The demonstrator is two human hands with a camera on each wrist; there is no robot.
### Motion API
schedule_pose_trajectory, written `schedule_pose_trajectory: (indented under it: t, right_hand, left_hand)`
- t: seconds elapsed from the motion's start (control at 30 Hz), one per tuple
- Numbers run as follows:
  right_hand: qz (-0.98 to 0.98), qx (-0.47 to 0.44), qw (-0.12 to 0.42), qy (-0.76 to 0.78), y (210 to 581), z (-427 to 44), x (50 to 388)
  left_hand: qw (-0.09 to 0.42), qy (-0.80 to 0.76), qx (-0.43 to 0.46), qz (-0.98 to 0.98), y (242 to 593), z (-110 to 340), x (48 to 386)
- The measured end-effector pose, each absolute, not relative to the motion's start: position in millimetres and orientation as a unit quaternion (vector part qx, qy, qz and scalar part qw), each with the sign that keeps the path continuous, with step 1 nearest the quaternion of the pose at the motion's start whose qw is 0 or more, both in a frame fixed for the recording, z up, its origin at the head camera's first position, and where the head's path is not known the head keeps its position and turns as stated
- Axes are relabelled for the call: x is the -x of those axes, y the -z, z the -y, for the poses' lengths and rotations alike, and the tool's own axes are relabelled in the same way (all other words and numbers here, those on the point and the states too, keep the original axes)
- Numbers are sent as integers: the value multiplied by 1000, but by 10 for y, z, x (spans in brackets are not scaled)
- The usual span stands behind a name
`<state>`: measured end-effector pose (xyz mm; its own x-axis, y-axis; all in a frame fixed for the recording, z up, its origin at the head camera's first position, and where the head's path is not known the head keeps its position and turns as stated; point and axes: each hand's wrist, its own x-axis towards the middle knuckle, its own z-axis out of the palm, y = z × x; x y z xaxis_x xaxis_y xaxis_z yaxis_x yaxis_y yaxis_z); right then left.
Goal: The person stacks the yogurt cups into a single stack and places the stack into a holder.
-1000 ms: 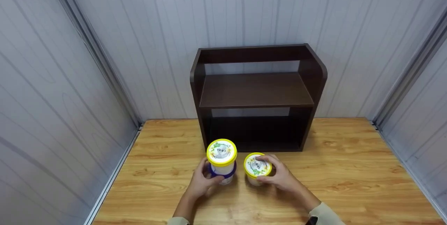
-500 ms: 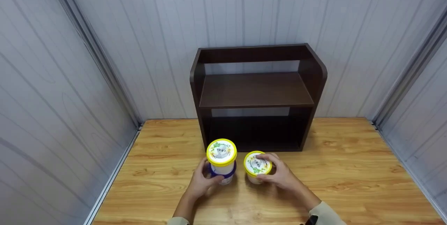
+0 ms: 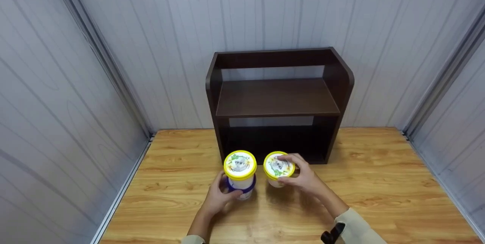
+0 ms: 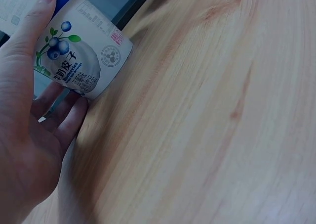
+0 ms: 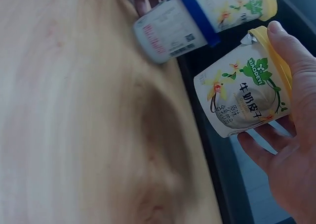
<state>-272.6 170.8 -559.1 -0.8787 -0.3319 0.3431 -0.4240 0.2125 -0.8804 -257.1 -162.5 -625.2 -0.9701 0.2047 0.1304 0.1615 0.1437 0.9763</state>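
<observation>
Head view: before the shelf [image 3: 278, 98], left hand [image 3: 219, 198] grips lower cup [image 3: 246, 195], upper cup [image 3: 240, 166] stacked atop; third cup [image 3: 277, 170], held by right hand [image 3: 307, 179], unstacked.

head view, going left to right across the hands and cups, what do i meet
Left hand → two-cup stack → single yellow-lidded cup → right hand.
</observation>
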Motion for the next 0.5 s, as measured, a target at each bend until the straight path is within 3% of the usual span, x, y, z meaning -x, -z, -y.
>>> schedule_pose_trajectory:
  t: [0.5]
  right_hand:
    - [776, -271, 94, -562, 4880, -1554, 2663]
  left_hand:
    - [25, -654, -126, -745, 6247, 1619, 2567]
